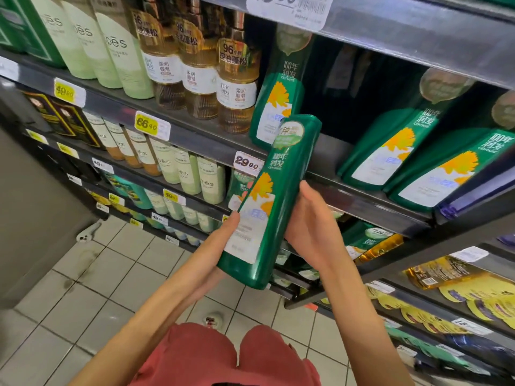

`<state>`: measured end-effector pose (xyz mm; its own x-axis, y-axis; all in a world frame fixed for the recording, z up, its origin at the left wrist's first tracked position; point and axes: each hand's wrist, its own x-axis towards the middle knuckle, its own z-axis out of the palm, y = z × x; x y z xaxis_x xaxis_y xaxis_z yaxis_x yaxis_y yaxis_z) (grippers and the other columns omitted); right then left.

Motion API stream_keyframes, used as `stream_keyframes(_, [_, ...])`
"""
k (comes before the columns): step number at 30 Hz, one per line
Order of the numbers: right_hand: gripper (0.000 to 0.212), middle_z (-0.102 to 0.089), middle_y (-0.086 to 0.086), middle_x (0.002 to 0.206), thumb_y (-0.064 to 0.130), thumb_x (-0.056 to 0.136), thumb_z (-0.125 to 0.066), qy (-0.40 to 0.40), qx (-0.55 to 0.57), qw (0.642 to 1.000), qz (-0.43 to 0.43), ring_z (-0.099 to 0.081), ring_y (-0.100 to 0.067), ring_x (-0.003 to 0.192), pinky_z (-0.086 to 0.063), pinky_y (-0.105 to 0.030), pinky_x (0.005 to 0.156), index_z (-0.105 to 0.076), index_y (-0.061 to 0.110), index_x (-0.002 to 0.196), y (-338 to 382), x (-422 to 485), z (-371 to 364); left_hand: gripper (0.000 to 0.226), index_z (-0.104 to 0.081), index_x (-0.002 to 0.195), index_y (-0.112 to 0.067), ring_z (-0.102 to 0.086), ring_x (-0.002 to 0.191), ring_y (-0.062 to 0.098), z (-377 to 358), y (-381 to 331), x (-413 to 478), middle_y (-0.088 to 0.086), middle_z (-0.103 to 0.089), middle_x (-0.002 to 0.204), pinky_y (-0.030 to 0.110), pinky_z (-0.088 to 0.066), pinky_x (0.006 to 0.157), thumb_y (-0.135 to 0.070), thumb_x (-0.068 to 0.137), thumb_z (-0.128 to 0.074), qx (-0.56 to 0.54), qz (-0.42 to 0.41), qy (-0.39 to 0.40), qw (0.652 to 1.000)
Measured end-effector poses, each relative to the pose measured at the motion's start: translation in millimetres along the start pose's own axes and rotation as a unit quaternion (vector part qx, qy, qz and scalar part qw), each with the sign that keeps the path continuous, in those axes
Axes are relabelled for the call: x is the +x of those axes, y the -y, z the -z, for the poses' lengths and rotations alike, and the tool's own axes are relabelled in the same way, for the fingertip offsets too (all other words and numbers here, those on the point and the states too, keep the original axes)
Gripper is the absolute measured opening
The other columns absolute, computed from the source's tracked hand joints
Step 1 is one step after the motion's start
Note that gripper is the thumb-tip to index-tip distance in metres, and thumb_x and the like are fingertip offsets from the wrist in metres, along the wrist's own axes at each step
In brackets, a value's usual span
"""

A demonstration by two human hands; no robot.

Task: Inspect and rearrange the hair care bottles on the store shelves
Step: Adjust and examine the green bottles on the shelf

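I hold a tall dark green shampoo bottle (267, 201) with a yellow leaf on its label, in front of the shelf and tilted, cap end up. My left hand (223, 235) supports its lower left side, thumb lying along the label. My right hand (309, 224) grips its right edge from behind, most fingers hidden. Matching green bottles stand on the upper shelf: one (276, 98) just behind the held bottle, two more (390, 151) (451, 174) to the right. A dark gap lies between them.
Amber bottles (237, 79) and pale green bottles (119, 48) fill the left of the same shelf (200, 135). Lower shelves hold more pale green bottles (189, 174) and, at right, yellow packets (457, 293). Price tags (248, 162) line the shelf edges. Tiled floor (111, 274) lies below.
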<state>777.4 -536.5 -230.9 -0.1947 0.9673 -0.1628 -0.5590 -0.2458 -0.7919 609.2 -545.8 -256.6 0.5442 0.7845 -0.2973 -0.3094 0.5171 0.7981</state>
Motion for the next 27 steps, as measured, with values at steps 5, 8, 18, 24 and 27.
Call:
stream_keyframes(5, [0.047, -0.065, -0.013, 0.112, 0.041, 0.086, -0.055, -0.027, -0.103, 0.994, 0.018, -0.062, -0.027, 0.102, -0.054, -0.035, 0.084, -0.062, 0.007, 0.117, -9.6, 9.4, -8.5, 0.060, -0.052, 0.128, -0.012, -0.068, 0.090, 0.021, 10.1, 7.1, -3.6, 0.008, -0.070, 0.102, 0.031, -0.056, 0.080, -0.050, 0.086, -0.032, -0.023, 0.042, 0.000, 0.999])
stream_keyframes(8, [0.036, -0.073, -0.001, 0.096, 0.034, 0.080, -0.069, -0.086, -0.224, 0.970, 0.037, -0.070, -0.015, 0.089, -0.054, -0.026, 0.073, -0.065, 0.011, 0.108, -11.7, 17.1, -18.7, 0.056, -0.046, 0.133, -0.026, -0.058, 0.115, 0.015, 15.0, 6.1, -5.4, -0.003, -0.061, 0.126, 0.025, -0.052, 0.088, -0.053, 0.089, -0.026, 0.041, 0.017, -0.007, 0.999])
stream_keyframes(18, [0.052, -0.066, -0.002, 0.112, 0.048, 0.083, -0.063, -0.140, -0.332, 0.933, 0.000, -0.064, -0.018, 0.101, -0.052, -0.028, 0.082, -0.056, 0.013, 0.121, -15.3, 32.0, -26.6, 0.044, -0.051, 0.124, -0.021, -0.063, 0.103, 0.006, 26.4, 24.4, -17.1, -0.005, -0.067, 0.114, 0.015, -0.050, 0.078, -0.037, 0.083, -0.054, 0.138, -0.067, -0.100, 0.983])
stream_keyframes(24, [0.067, -0.050, -0.022, 0.135, 0.060, 0.088, -0.038, 0.044, -0.040, 0.990, -0.128, -0.052, -0.032, 0.120, -0.039, -0.048, 0.106, -0.051, 0.009, 0.130, -21.6, 22.5, -15.0, 0.053, -0.067, 0.114, -0.017, -0.065, 0.105, 0.021, 26.6, 14.1, -22.3, 0.007, -0.067, 0.116, 0.035, -0.055, 0.079, -0.042, 0.068, -0.078, -0.177, 0.062, 0.089, 0.978])
stream_keyframes(27, [0.065, -0.063, -0.019, 0.119, 0.055, 0.086, -0.048, 0.075, 0.100, 0.983, -0.134, -0.061, -0.032, 0.111, -0.045, -0.044, 0.101, -0.052, 0.003, 0.125, -31.6, 24.0, -19.2, 0.048, -0.060, 0.121, -0.008, -0.065, 0.101, 0.028, 29.0, 9.6, -19.5, 0.016, -0.066, 0.113, 0.043, -0.052, 0.084, -0.038, 0.084, -0.063, -0.199, 0.084, 0.140, 0.966])
